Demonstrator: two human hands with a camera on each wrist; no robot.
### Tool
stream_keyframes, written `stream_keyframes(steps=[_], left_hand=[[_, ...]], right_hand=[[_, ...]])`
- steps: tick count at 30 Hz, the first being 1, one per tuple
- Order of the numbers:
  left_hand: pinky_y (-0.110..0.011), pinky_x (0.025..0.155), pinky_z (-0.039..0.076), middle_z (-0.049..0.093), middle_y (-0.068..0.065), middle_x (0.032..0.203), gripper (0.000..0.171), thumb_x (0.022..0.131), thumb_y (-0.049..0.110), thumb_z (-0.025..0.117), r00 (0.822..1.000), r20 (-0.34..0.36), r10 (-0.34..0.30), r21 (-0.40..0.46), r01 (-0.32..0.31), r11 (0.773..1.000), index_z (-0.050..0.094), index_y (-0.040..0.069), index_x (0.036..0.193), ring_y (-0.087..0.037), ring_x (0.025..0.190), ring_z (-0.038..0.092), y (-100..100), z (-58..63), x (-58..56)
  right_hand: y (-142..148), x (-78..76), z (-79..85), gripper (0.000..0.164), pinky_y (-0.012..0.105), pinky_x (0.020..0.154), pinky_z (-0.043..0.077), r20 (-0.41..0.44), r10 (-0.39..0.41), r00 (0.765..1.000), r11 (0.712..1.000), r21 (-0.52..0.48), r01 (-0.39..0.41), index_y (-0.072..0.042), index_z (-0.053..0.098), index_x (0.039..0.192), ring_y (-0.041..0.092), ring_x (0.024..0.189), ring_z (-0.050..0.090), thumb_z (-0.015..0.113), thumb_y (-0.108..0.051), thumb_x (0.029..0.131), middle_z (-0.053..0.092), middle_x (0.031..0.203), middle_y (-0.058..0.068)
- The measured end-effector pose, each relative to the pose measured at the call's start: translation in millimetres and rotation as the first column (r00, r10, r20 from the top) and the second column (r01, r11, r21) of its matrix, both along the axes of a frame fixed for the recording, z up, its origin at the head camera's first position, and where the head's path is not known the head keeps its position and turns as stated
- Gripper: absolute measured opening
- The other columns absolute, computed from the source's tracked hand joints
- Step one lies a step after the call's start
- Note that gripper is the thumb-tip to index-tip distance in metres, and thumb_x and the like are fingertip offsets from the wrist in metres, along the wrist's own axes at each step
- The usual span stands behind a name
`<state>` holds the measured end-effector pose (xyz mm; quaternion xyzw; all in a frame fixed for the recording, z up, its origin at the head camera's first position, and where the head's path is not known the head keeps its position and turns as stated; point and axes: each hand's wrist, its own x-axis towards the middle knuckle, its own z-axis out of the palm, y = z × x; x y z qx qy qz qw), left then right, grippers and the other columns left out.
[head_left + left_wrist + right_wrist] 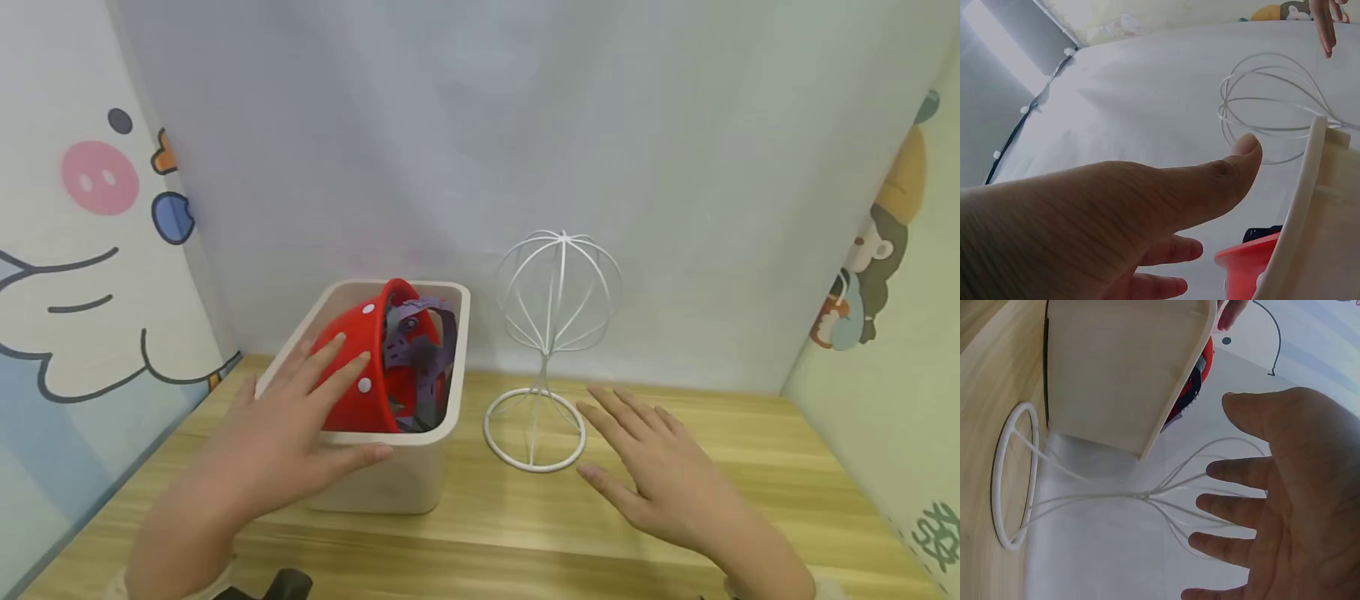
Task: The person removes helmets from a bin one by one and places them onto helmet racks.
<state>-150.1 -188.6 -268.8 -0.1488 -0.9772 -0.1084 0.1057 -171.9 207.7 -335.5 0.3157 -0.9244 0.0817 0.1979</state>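
Observation:
A red helmet with white dots lies tilted on its side in a cream plastic bin. Its opening faces right and shows a purple-grey inner harness. My left hand hovers over the bin's near left side, fingers spread and straight, partly covering the helmet; whether it touches anything I cannot tell. To the right of the bin stands a white wire stand with a balloon-shaped top and a round base. Beside that base is my right hand, fingers extended, holding nothing.
Bin and stand rest on a wooden tabletop. A pale curtain-like backdrop hangs behind them. Cartoon-printed panels flank the table at left and right. A small black object shows at the near edge.

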Motion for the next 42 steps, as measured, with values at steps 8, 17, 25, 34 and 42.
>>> stream_keyframes(steps=[8, 17, 25, 34, 42], left_hand=[[-0.08, 0.098, 0.029, 0.022, -0.03, 0.158, 0.116, 0.086, 0.077, 0.053, 0.989, 0.128, 0.078, 0.07, -0.087, 0.994, 0.012, -0.003, 0.159, -0.054, 0.137, 0.031, -46.8, -10.8, -20.1], [-0.047, 0.081, 0.058, 0.043, -0.016, 0.144, 0.097, 0.089, 0.046, 0.073, 0.935, 0.305, -0.18, 0.54, -0.014, 0.841, 0.014, 0.013, 0.157, -0.037, 0.125, 0.048, -69.3, -31.9, -33.6], [-0.047, 0.083, 0.059, 0.044, -0.017, 0.145, 0.106, 0.083, 0.047, 0.079, 0.935, 0.319, -0.158, 0.526, -0.036, 0.849, 0.013, 0.011, 0.157, -0.037, 0.122, 0.052, -72.5, -31.9, -34.3], [-0.044, 0.081, 0.059, 0.045, -0.018, 0.143, 0.112, 0.081, 0.045, 0.082, 0.929, 0.332, -0.163, 0.53, -0.041, 0.847, 0.01, 0.007, 0.158, -0.035, 0.119, 0.054, -73.3, -28.3, -34.4], [-0.044, 0.081, 0.059, 0.043, -0.011, 0.146, 0.107, 0.079, 0.04, 0.085, 0.922, 0.307, -0.234, 0.598, 0.005, 0.802, 0.015, 0.019, 0.157, -0.037, 0.124, 0.048, -72.1, -29.4, -35.1]], right_hand=[[-62.4, -13.7, 10.9, 0.071, 0.043, 0.107, 0.045, 0.119, 0.309, 0.944, 0.875, -0.425, -0.233, -0.02, 0.024, 0.159, 0.022, 0.136, 0.047, 0.063, -0.024, 0.1, 0.049, 0.149, 0.006], [-165.1, -61.5, 38.5, 0.083, 0.044, 0.096, 0.054, 0.442, 0.435, 0.784, 0.703, -0.711, 0.01, -0.023, 0.009, 0.159, 0.03, 0.121, 0.062, 0.065, -0.035, 0.098, 0.058, 0.136, 0.015], [-248.4, -94.3, 44.6, 0.109, 0.044, 0.081, 0.059, 0.505, 0.119, 0.855, 0.784, -0.576, 0.231, -0.023, 0.004, 0.161, 0.024, 0.096, 0.067, 0.067, -0.067, 0.083, 0.066, 0.115, 0.01], [-256.4, -100.3, 43.0, 0.079, 0.043, 0.088, 0.057, 0.449, 0.175, 0.876, 0.818, -0.561, 0.124, -0.018, 0.017, 0.16, 0.013, 0.065, 0.067, 0.064, -0.029, 0.098, 0.067, 0.074, 0.0], [-244.7, -105.2, 44.5, 0.047, 0.044, 0.097, 0.053, 0.444, 0.218, 0.869, 0.543, -0.795, 0.27, -0.026, 0.047, 0.149, 0.025, 0.12, 0.054, 0.053, -0.017, 0.104, 0.051, 0.147, 0.003]])
